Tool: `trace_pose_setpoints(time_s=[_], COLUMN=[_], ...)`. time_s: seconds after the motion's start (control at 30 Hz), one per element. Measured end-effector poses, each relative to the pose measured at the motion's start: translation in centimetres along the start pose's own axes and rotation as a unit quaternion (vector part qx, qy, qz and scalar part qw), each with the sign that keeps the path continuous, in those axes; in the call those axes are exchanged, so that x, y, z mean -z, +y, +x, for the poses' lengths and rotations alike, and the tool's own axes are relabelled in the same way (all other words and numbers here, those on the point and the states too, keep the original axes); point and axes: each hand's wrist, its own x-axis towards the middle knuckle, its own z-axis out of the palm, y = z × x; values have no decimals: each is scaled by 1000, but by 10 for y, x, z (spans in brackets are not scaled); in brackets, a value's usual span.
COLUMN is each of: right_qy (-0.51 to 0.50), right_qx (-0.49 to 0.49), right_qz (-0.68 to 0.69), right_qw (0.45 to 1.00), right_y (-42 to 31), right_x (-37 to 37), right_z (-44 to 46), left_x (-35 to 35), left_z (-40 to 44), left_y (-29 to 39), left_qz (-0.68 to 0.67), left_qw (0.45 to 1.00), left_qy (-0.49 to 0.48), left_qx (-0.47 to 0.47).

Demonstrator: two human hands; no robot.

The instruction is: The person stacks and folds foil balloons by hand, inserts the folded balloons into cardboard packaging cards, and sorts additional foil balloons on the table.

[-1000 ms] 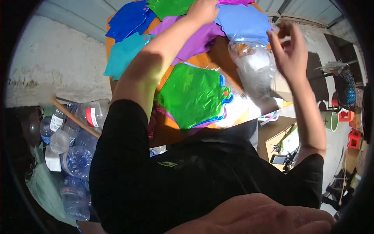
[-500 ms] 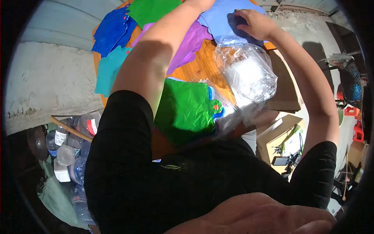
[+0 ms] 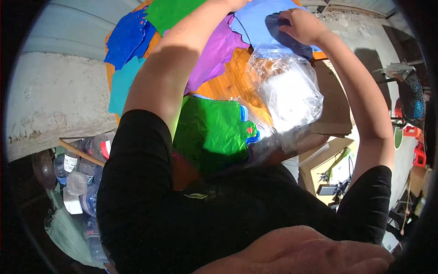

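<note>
My right hand (image 3: pixel 302 26) rests on a light blue foil sheet (image 3: pixel 253 23) at the far right of the table, fingers bent and thumb apart from them. My left hand (image 3: pixel 238 3) is at the top edge, by the same light blue sheet; its fingers are mostly cut off. Under and beside my left arm lie a purple foil stack (image 3: pixel 212 64), a green foil sheet (image 3: pixel 171 13), dark blue foil sheets (image 3: pixel 130 39) and a teal one (image 3: pixel 123 86). Close to my body is a shiny green foil stack (image 3: pixel 210 125) with a red-dotted tab and blue edges beneath.
A crumpled clear plastic bag (image 3: pixel 292 91) lies on the wooden table (image 3: pixel 230 84), right of the shiny green stack. Cardboard (image 3: pixel 331 98) stands at the table's right side, above an open box (image 3: pixel 326 169) holding small items. Plastic bottles (image 3: pixel 86 166) fill the lower left.
My right hand has shifted slightly right, its fingers more bent. The left arm has moved slightly left and up. The whole view has shifted a little.
</note>
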Motion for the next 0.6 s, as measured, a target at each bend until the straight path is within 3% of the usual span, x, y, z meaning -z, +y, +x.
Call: trace_pose_setpoints(time_s=[0.07,0.13,0.2,0.27,0.3,0.33,0.37,0.4,0.47,0.5,0.53,0.57,0.6], right_qy=[-1,48,31,12,76,140,141,196,248,295,330,330,237], right_qx=[10,43,39,34,54,75,80,82,85,202,310,310,176], right_qz=[-2,-11,-14,-17,-26,-35,-40,-34,-27,117,258,259,139], right_qw=[1000,998,999,999,995,987,986,977,965,927,854,853,945], right_y=[2,4,0,1,5,11,5,-1,-1,6,14,12,8], right_x=[-5,-11,-5,-8,-15,-20,-12,-6,-5,-12,-19,-17,-10], right_z=[-2,-4,-2,-1,6,11,16,21,31,47,57,59,66], left_x=[3,-19,-22,-20,-11,0,4,3,-4,-7,-10,-15,-27], left_z=[0,2,5,0,0,1,2,3,3,3,4,4,6], left_y=[-7,-30,-27,-17,-4,10,13,7,-6,-11,-14,-19,-30], left_qz=[20,71,120,84,85,78,70,69,-81,-81,-76,-71,-69], left_qw=[998,995,990,995,995,989,978,978,963,962,965,968,968], left_qy=[-63,-66,-69,-3,-1,-1,0,5,43,46,56,64,65], left_qx=[-12,-15,-19,51,52,124,197,199,254,256,245,233,233])
